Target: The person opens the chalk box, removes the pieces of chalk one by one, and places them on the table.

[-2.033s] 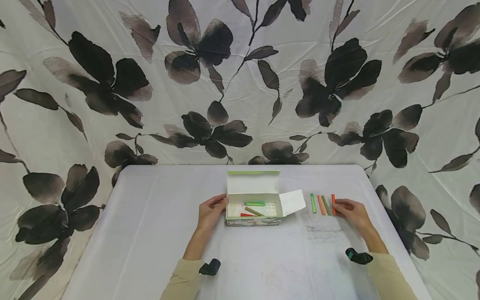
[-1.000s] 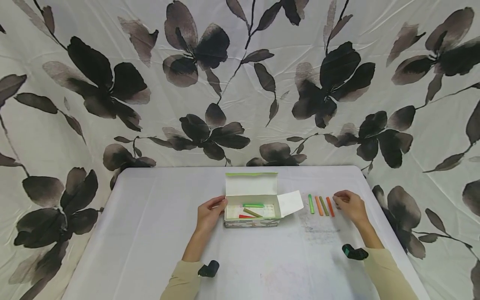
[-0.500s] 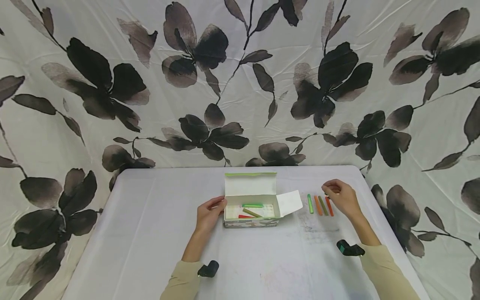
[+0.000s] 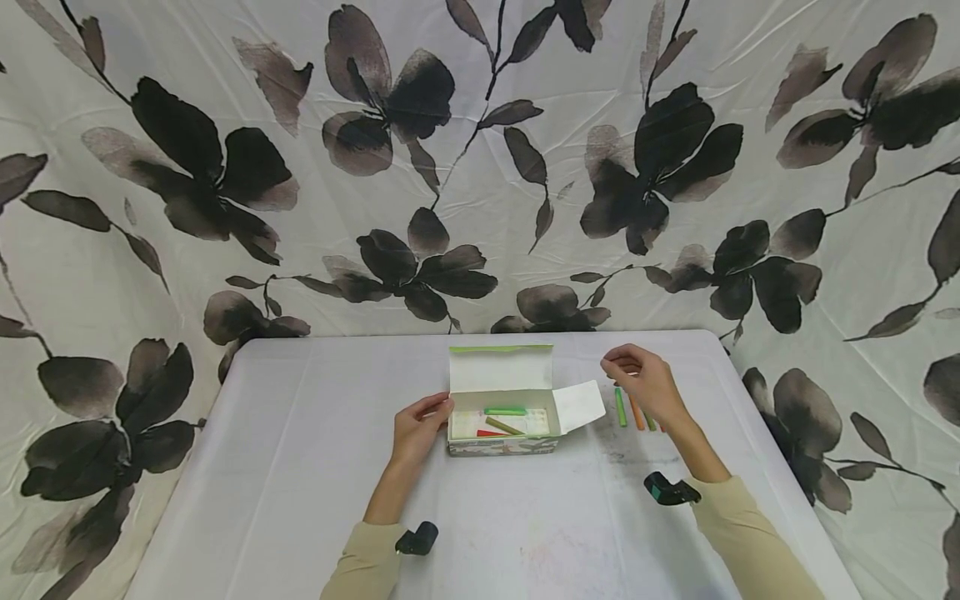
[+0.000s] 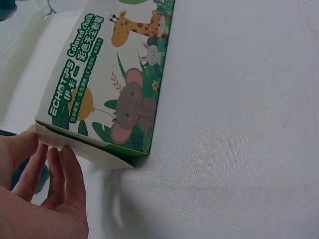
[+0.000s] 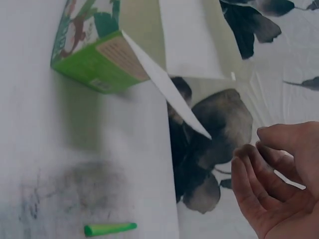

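Note:
An open cardboard box of colored chalk [image 4: 502,447] stands on the table, its lid raised at the back. My left hand [image 4: 415,429] pinches the box's left end flap [image 5: 92,149] between thumb and fingers. Inside lie a green chalk stick [image 4: 506,411], an olive one [image 4: 504,426] and a red one [image 4: 489,433]. To the right of the box, a row holds another green stick [image 4: 620,407], an orange stick [image 4: 637,412], and olive and red-orange sticks partly hidden by my right hand [image 4: 645,379]. That hand hovers above the row, fingers loosely bent with nothing between them.
The right end flap [image 4: 581,406] sticks out toward the chalk row. Chalk smudges [image 4: 618,457] mark the white-covered table [image 4: 300,467]. A floral cloth [image 4: 420,167] hangs behind the table's far edge.
My right hand has let go of the red-orange chalk at the row's right end, then risen and moved left over the row toward the box. My left hand has stayed at the box.

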`<state>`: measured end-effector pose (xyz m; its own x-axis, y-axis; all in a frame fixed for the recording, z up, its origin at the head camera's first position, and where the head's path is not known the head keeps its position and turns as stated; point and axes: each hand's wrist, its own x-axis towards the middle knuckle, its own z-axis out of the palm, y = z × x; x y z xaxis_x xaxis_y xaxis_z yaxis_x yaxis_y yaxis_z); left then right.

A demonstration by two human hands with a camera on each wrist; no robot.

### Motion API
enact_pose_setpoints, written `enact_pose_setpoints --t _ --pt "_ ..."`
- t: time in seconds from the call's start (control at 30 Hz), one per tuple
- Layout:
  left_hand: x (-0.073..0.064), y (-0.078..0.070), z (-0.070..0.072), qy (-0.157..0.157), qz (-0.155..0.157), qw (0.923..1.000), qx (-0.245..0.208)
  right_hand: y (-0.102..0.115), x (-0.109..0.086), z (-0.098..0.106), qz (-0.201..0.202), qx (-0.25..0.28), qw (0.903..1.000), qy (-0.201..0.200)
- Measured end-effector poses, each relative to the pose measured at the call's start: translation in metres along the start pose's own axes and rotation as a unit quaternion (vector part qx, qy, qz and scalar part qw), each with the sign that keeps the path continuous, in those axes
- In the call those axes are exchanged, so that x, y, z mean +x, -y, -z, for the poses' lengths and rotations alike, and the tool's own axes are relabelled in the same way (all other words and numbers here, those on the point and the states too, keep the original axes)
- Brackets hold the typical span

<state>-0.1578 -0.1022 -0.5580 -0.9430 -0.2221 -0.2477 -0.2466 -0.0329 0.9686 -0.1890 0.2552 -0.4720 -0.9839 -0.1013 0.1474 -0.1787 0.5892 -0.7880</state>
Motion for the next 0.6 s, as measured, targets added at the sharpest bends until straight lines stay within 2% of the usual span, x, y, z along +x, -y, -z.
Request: enact_pose_setpoints --t 0.27,0.6 --pt "0.000 0.001 0.000 0.000 -0.002 1.0000 -0.006 0.014 0.007 -0.028 0.018 -0.006 0.9997 0.016" --pt "0.000 0.002 0.000 -0.003 -0.005 0.9999 -0.014 0.026 0.007 -0.062 0.052 0.015 0.9964 0.065"
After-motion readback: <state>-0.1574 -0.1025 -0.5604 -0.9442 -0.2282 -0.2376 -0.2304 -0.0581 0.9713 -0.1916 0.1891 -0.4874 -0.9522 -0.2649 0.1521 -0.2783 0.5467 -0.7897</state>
